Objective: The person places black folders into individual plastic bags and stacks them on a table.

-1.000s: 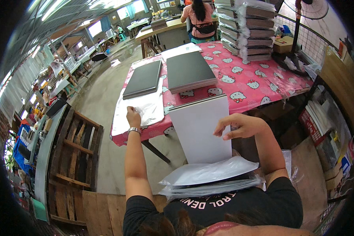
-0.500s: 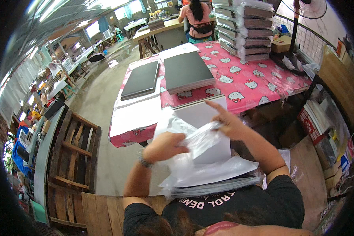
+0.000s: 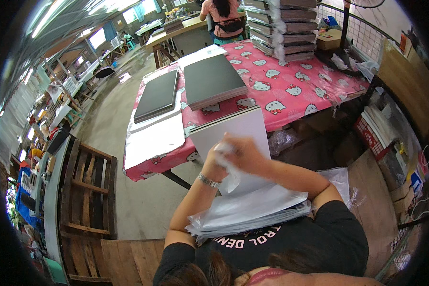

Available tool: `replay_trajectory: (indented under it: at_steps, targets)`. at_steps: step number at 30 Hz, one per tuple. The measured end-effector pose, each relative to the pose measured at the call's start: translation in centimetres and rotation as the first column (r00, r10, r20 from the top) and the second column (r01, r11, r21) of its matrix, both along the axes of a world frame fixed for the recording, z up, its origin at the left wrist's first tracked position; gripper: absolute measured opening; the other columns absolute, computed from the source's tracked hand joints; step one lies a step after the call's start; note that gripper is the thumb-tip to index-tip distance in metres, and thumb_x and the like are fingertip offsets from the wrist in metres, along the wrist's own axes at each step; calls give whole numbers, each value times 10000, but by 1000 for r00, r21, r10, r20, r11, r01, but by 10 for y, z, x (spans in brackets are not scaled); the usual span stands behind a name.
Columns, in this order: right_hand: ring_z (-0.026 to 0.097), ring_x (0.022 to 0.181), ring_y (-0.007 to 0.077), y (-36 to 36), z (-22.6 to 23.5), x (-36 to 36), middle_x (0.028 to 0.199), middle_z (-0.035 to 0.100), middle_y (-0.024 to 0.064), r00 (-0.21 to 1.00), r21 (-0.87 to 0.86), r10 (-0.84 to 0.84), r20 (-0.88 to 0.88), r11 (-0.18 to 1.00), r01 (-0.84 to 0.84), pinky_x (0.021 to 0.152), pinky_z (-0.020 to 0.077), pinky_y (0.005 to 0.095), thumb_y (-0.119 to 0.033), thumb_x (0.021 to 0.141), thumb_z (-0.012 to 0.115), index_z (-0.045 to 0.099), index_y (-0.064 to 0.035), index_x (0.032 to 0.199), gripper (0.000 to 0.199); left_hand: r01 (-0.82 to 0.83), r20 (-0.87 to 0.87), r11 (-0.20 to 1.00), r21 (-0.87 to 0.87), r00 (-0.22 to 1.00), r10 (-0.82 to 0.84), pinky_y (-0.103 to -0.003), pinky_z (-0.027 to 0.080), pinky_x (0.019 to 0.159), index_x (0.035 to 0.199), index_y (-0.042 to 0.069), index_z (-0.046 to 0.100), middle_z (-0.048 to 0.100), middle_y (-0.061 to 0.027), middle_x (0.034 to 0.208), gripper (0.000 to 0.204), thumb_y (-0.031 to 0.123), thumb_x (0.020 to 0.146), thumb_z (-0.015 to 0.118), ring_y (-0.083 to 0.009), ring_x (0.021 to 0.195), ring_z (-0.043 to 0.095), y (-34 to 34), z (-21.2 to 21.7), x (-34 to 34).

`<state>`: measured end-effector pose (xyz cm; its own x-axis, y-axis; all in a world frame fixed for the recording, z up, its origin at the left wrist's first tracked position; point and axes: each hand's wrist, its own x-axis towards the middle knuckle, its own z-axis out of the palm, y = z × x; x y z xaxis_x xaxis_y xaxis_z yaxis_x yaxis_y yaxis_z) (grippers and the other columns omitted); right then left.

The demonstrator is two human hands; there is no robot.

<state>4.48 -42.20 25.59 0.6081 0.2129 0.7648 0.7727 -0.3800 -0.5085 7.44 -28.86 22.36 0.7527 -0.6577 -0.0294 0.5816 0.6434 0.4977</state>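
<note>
My left hand [image 3: 213, 165] and my right hand [image 3: 245, 153] meet in front of my chest, closed on a crumpled clear plastic bag [image 3: 231, 180]. The bag is bunched small, with a tail hanging below the fingers. Motion blurs my right hand. Just behind the hands, white-faced boards [image 3: 245, 125] lean upright against the table's near edge. Across my lap lies a pile of flat clear plastic bags [image 3: 252, 212], below both wrists.
On the table's pink patterned cloth [image 3: 291, 102] rest two dark flat stacks, left [image 3: 157, 95] and middle [image 3: 214, 78]. Tall wrapped stacks [image 3: 298, 35] stand at the far right. Another person [image 3: 224, 21] works beyond. Wooden pallets [image 3: 88, 190] stand at left.
My hands have come together, and the plastic that was stretched between them is now bunched up. The view has shifted slightly, and more of the white-faced boards shows.
</note>
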Motion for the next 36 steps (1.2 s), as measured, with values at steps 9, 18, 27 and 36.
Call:
replay_trajectory:
  at_steps: [9,18,27,36]
  targets:
    - [504,471,232,7,8,-13,519,452,69,884,-184,91,458,983,-5,472,411,339,-104,673,648,494,-70,594,176,-272,206,681,680,962,178,-280,500,678,1038,48,569,623,-56,941,351,365,888,569,-153,786,608,-22,41,-19]
    - [620,741,275,-77,21,32,870,664,131,984,-4,-178,10,984,178,698,486,336,-341,805,658,644,-27,960,350,-461,503,803,379,830,239,-313,501,786,1124,38,502,609,-51,1018,346,276,889,593,-146,941,595,23,57,-14]
    - [489,689,41,-54,25,25,694,539,-39,775,370,381,-504,906,-205,623,410,212,-121,822,682,584,-25,762,150,-564,467,752,343,796,384,-272,485,706,972,14,616,648,-42,889,196,36,786,674,-129,777,613,0,52,-18]
    - [519,701,64,-52,28,22,702,583,7,860,104,102,-500,993,-57,642,429,240,-103,820,675,597,-14,785,123,-776,564,573,265,606,560,-231,441,664,877,46,611,622,0,824,116,69,792,687,-85,741,562,-14,59,-28]
